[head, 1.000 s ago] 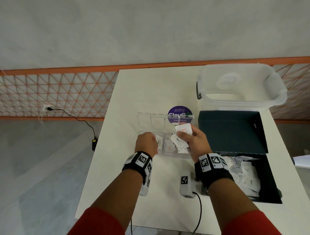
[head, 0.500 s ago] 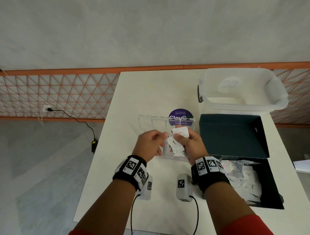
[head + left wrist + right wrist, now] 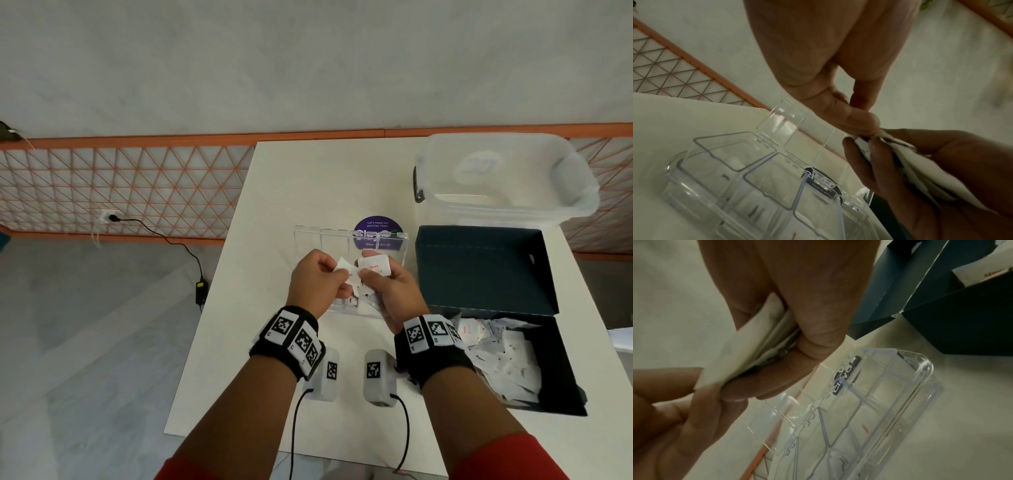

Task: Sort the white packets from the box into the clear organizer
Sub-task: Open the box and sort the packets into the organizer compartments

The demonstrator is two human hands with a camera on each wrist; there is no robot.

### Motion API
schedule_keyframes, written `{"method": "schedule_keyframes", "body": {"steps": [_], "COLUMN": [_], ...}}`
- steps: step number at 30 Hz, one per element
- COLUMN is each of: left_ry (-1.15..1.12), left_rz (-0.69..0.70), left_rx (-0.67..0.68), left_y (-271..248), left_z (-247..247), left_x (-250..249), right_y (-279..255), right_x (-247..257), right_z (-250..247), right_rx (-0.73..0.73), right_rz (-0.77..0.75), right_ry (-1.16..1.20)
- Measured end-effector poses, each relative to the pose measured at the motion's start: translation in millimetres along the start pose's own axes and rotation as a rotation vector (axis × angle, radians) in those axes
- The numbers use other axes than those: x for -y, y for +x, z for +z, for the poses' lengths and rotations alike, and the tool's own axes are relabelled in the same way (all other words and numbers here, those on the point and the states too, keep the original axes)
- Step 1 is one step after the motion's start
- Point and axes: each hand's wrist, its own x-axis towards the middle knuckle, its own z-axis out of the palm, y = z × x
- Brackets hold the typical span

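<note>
The white packets (image 3: pixel 373 268) are now shared between two hands above the clear organizer (image 3: pixel 349 240); a second ago the left hand (image 3: pixel 317 277) rested closed at the organizer's front left part with nothing visible in it, and the right hand (image 3: pixel 390 291) alone held the small stack; since then the left hand has come across to the stack, and its thumb and fingers pinch the corner of one packet (image 3: pixel 342 266), which already sticks out to the left; the right hand is curled around the remaining packets, the top one with red print; I judge that one packet is being separated, so that it can go into a compartment; the organizer stands open on the table (image 3: pixel 308 178), with a few packets already in its front cells; many packets remain in the dark box (image 3: pixel 561 370) at the right, so the sorting is far from finished
</note>
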Motion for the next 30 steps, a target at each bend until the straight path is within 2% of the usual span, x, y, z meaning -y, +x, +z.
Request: {"method": "schedule_keyframes", "body": {"steps": [5, 11, 17, 22, 27, 30], "left_ry": [0.087, 0.203, 0.110, 0.120, 0.143, 0.216], "left_rz": [0.063, 0.079, 0.061, 0.062, 0.025, 0.024], "left_rx": [0.050, 0.026, 0.092, 0.176, 0.022, -0.023], "left_y": [-2.5, -2.5, -5.5, -1.3, 9.6, 11.2], "left_z": [-5.8, -9.5, -20.3, -33.2, -40.6, -36.7], "left_x": [-3.3, -4.3, -6.9, -10.1, -0.4, 11.0], "right_y": [-4.9, -7.5, -9.0, -9.7, -8.7, -9.2], "right_x": [1.7, 7.8, 13.2, 14.2, 12.1, 10.7], "right_z": [1.6, 6.0, 7.6, 10.5, 5.1, 2.7], "right_rx": [0.004, -0.071, -0.095, -0.101, -0.136, -0.155], "right_rz": [-0.033, -0.037, -0.055, -0.069, -0.072, -0.071], "right_ry": [0.026, -0.067, -0.045, -0.034, 0.025, 0.016]}}
